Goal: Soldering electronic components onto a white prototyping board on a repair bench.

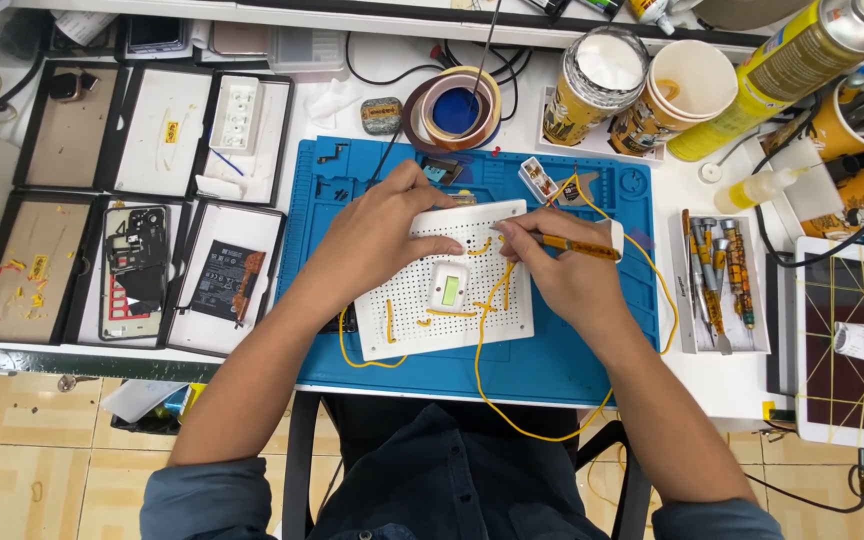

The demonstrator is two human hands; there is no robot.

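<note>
Tweezers [574,244] sit pinched in my right hand [567,280]; my left hand [377,235] presses the white perforated board [452,285], grasping nothing. I think the yellow wire [497,290] may slip out.

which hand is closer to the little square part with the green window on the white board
Left. The left hand rests on the white perforated board, its fingertip just above the small square part. The right hand, holding a yellow tool, sits farther to the part's right.

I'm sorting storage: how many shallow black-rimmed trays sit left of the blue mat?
6, in two rows of three. Back row: left tray, middle tray, right tray. Front row: left tray, middle tray, right tray. More may lie beyond the frame.
</note>
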